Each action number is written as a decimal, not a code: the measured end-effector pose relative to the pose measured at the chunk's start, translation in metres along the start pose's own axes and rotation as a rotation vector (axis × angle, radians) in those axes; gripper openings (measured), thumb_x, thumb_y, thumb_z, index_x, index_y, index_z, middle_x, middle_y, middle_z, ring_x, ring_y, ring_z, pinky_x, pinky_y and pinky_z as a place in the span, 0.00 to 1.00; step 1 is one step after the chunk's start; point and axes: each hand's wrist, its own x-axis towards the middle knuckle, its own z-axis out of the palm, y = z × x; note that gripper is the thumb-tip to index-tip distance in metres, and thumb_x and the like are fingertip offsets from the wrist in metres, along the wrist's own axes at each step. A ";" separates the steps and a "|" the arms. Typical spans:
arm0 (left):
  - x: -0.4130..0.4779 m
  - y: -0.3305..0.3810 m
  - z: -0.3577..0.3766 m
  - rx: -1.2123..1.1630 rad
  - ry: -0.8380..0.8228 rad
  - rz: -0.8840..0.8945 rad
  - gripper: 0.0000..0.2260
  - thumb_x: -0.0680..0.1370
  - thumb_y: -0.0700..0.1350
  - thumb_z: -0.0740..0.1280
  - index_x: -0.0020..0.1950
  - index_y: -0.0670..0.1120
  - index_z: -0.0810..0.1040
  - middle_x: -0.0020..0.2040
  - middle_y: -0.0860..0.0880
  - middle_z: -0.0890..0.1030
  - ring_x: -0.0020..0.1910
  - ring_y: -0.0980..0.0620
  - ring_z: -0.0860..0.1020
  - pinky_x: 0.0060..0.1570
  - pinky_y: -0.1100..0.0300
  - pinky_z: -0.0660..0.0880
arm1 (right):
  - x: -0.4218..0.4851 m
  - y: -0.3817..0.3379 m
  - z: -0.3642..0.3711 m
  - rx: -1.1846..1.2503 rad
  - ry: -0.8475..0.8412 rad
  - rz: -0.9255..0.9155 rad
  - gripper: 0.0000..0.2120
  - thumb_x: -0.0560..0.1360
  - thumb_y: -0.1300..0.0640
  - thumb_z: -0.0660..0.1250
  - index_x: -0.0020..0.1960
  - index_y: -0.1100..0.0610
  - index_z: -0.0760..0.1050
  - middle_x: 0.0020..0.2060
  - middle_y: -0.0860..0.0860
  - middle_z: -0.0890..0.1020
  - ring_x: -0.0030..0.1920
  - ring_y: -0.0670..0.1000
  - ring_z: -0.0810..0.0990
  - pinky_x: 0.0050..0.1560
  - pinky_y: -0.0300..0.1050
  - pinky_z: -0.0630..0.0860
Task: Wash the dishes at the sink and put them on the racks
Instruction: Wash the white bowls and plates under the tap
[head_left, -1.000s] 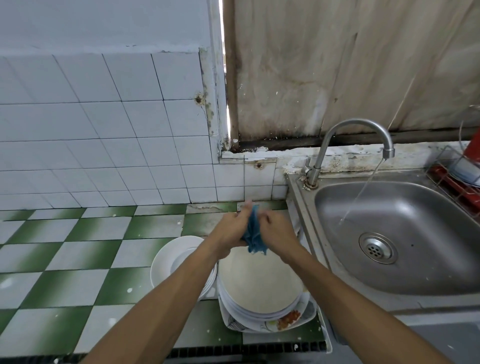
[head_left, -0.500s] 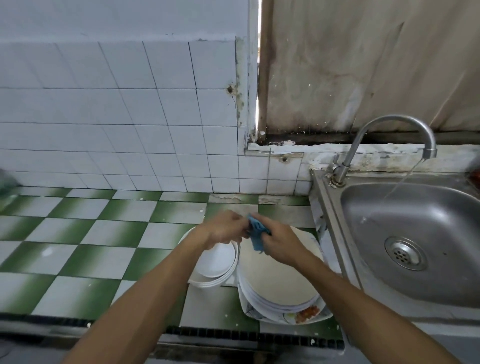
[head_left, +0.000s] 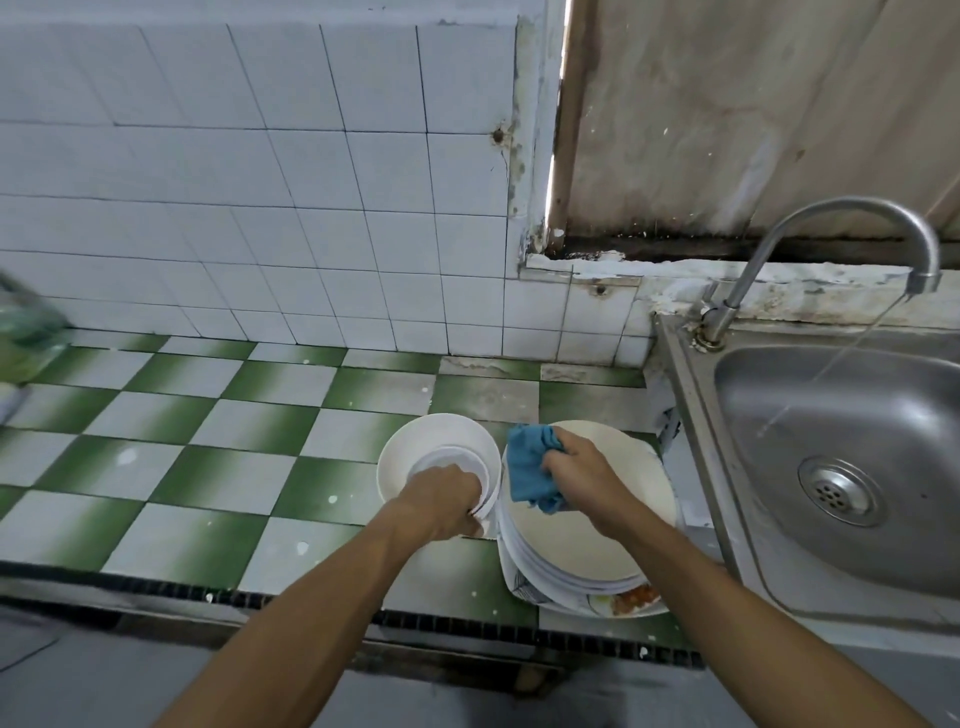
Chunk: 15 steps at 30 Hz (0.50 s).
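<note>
Bowls (head_left: 415, 447) waited unwashed: my left grip (head_left: 441, 501) curled on 1 rim, my right grip (head_left: 584, 478) clutched the cloth (head_left: 527, 467). Next, I'd need to lift it to the tap (head_left: 923, 280).

Checkered tile counter (head_left: 208, 467): bowl stack (head_left: 441, 441), plate stack (head_left: 597, 545) touching.

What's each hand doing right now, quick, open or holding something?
Left hand: closed, gripping the rim of the small white bowl.
Right hand: closed, holding the blue cloth.
</note>
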 end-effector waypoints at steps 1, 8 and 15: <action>-0.001 -0.001 0.002 -0.035 0.037 -0.012 0.17 0.76 0.55 0.73 0.55 0.44 0.77 0.57 0.42 0.81 0.56 0.41 0.78 0.49 0.54 0.71 | 0.000 0.002 0.001 -0.003 0.003 0.006 0.14 0.78 0.68 0.55 0.52 0.54 0.75 0.43 0.60 0.82 0.40 0.59 0.81 0.39 0.51 0.77; -0.005 -0.027 0.010 -0.677 0.315 -0.111 0.21 0.83 0.58 0.60 0.38 0.44 0.71 0.34 0.49 0.72 0.38 0.45 0.72 0.35 0.57 0.64 | -0.007 0.004 -0.002 0.131 0.018 0.084 0.17 0.76 0.70 0.55 0.60 0.61 0.75 0.47 0.67 0.83 0.40 0.61 0.82 0.43 0.54 0.79; -0.001 -0.029 0.006 -1.700 0.513 -0.482 0.17 0.86 0.52 0.55 0.57 0.42 0.79 0.51 0.43 0.82 0.47 0.44 0.80 0.47 0.54 0.78 | -0.016 0.006 -0.012 0.643 0.009 0.153 0.16 0.80 0.68 0.56 0.64 0.56 0.72 0.54 0.61 0.80 0.52 0.62 0.81 0.58 0.66 0.79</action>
